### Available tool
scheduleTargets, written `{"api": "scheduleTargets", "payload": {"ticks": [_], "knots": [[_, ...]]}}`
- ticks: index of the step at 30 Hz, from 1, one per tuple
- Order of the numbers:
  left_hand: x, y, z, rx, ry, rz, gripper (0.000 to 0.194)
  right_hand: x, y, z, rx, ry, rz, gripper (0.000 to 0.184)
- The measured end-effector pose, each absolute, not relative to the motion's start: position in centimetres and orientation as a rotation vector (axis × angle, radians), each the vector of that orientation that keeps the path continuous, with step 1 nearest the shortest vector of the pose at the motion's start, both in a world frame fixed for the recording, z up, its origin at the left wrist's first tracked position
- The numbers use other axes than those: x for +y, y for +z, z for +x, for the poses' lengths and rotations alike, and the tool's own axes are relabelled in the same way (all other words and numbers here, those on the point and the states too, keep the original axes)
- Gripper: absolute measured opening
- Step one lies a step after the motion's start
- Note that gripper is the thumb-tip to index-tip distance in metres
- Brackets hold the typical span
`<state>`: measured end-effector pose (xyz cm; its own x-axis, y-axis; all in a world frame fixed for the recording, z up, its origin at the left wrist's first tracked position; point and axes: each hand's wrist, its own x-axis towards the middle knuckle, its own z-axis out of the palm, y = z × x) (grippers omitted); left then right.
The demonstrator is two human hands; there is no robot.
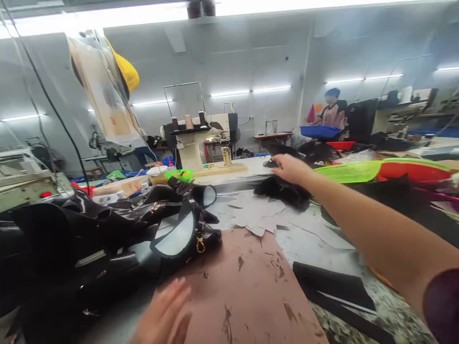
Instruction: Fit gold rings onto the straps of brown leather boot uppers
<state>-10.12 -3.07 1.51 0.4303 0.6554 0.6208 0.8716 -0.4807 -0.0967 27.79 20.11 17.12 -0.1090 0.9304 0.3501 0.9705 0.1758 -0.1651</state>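
My right hand (289, 168) reaches far out over the worktable, fingers curled in a pinch on a small black piece (268, 163). Just below it lies a pile of black pieces (283, 191), soft-looking like cloth or leather. Low in the view, my left hand (167, 308) is slightly blurred, its fingers stretched out and nothing in them. It hovers at the left edge of a pinkish-brown board (240, 286) marked with dark stains. Left of the board, shiny black leather-like bag parts (143, 224) are heaped up, one with a gold snap hook (200, 242).
White paper pieces (256, 212) lie beyond the board, and black strips (337, 291) lie to its right. A sewing machine (204, 143) with thread spools stands behind. Green and red baskets (347, 172) sit at right. Further back, a person (332, 112) is by a blue tray.
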Motion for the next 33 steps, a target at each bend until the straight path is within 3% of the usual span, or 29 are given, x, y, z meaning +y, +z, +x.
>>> {"api": "scheduleTargets", "payload": {"ticks": [2,6,8,10,15,19,21,23,26,30,33], "knots": [[0.1,4.4,-10.1,-1.456,-0.793,-2.077,0.039,18.2,13.6,24.9,-2.328,-0.045,-1.636,0.042],[7.3,8.6,-8.6,-2.174,-0.716,-2.035,0.089,12.2,8.2,20.1,-2.704,0.14,-1.305,0.035],[10.3,9.6,-7.8,-2.5,-0.868,-1.96,0.096,9.3,6.9,19.0,-2.864,0.212,-1.148,0.038],[12.6,10.0,-7.6,-2.597,-0.964,-1.896,0.09,7.3,6.2,19.0,-2.941,0.301,-1.064,0.039],[14.5,11.1,-8.1,-2.561,-1.136,-1.728,0.052,5.5,5.4,21.6,-2.872,0.406,-1.073,0.032],[11.7,12.9,-6.1,-2.317,-1.209,-1.542,0.067,4.7,5.1,24.2,-2.616,0.284,-1.034,0.032],[9.0,12.6,-4.1,-1.937,-1.008,-1.694,0.07,4.1,5.2,24.9,-2.329,0.143,-1.017,0.038],[6.0,10.4,-2.0,-1.489,-0.568,-1.994,0.06,3.4,5.2,24.9,-2.059,0.088,-1.049,0.056],[1.9,4.4,0.4,-1.152,-0.153,-2.296,0.051,2.5,4.6,23.9,-2.034,0.346,-1.249,0.089],[-0.7,-1.6,1.8,-1.19,0.193,-2.738,0.049,1.3,2.8,21.2,-2.223,0.64,-1.536,0.084],[-0.6,-1.6,2.7,-1.46,0.006,-2.917,0.047,0.9,1.2,19.5,-2.127,0.537,-1.567,0.082]]}}
